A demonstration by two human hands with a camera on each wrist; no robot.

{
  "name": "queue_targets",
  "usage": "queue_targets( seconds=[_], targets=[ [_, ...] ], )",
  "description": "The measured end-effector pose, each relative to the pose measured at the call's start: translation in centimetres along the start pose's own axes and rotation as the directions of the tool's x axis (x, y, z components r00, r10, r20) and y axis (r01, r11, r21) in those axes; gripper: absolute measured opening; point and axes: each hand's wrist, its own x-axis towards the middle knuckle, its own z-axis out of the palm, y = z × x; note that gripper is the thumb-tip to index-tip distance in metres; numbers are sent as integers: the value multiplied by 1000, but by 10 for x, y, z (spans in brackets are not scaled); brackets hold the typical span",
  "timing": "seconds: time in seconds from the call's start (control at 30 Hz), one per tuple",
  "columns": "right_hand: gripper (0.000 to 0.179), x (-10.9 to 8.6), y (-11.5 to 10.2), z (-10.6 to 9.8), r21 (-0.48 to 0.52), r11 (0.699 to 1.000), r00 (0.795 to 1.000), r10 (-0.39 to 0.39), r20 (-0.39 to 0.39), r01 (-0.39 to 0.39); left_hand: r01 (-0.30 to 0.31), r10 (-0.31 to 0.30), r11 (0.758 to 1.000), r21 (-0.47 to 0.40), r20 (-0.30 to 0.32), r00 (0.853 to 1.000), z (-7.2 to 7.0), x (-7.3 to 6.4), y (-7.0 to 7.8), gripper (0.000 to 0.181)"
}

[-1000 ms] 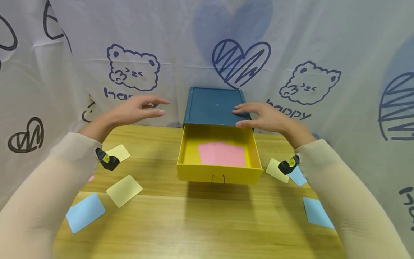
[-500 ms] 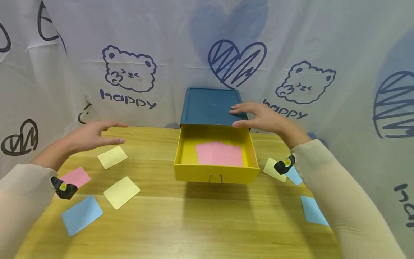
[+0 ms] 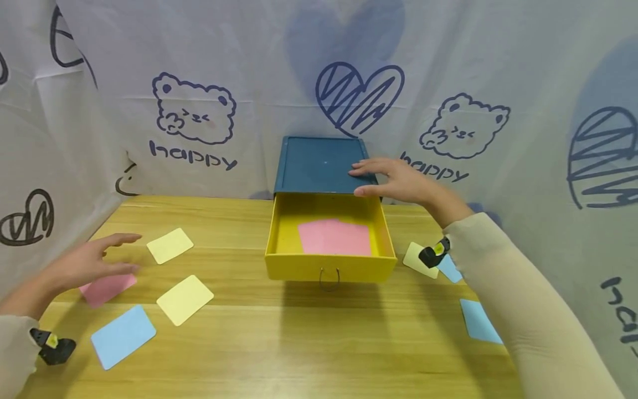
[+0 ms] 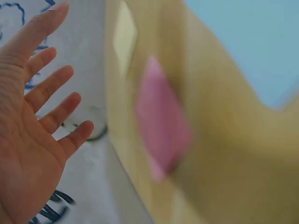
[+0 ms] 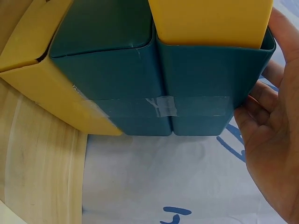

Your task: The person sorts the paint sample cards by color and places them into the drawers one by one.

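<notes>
A drawer unit with a blue top [image 3: 314, 166] stands at the back of the table, its upper yellow drawer [image 3: 299, 267] pulled out. Pink cards [image 3: 334, 237] lie inside. My right hand [image 3: 391, 180] rests on the top's right edge, fingers relaxed over it and thumb near the front corner. The right wrist view shows teal and yellow tiers [image 5: 112, 74] stacked and taped together. My left hand [image 3: 94, 263] hovers with spread fingers and holds nothing. It overlaps a pink card [image 3: 108, 288] in the head view, with the same pink card [image 4: 161, 119] beside it in the left wrist view.
Near the left hand lie a blue card [image 3: 123, 336] and two yellow cards, one nearer [image 3: 185, 300] and one farther [image 3: 170, 245]. At the right are a yellow card [image 3: 417, 259] and blue cards [image 3: 479, 321]. A printed curtain [image 3: 269, 66] hangs behind the wooden table [image 3: 239, 343].
My left hand has moved left and down, away from beside the drawer unit to the pink card at the left. My right hand has stayed on the unit's top.
</notes>
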Motion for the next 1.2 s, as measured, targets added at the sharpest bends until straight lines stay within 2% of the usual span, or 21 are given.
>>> queue_targets(
  seconds=[0.2, 0.5, 0.6, 0.73, 0.83, 1.0, 1.13, 1.2],
  targets=[
    [62, 0, 0, 1, 7, 1000, 1000, 8, -3, -8, 21, -20, 998, -61, 4, 1000, 17, -20, -33, 86],
    [61, -1, -2, 2, 3, 1000, 1000, 9, -13, -9, 35, -36, 999, -36, -39, 999, 30, -37, -72, 91],
    [61, -2, -2, 2, 9, 1000, 1000, 10, -18, -10, 60, -61, 997, -40, -30, 998, 33, -40, -74, 91],
    [61, -2, -1, 2, 17, 1000, 1000, 12, -22, -12, 88, -89, 995, -36, -32, 995, 34, -42, -70, 90],
    [61, -2, 0, 3, 15, 1000, 1000, 11, -26, -10, 72, -74, 997, -29, -51, 996, 35, -42, -68, 88],
    [61, -2, 0, 4, 16, 1000, 1000, 5, -29, -4, 4, -6, 1000, -23, -88, 996, 35, -38, -66, 86],
    [61, -2, 1, 5, 14, 1000, 1000, -7, -29, 7, -3, 1, 999, -43, -53, 999, 34, -35, -65, 87],
    [62, -2, 1, 5, 11, 1000, 999, -11, -31, 12, 4, -5, 1000, -26, -36, 999, 33, -33, -64, 87]
  ],
)
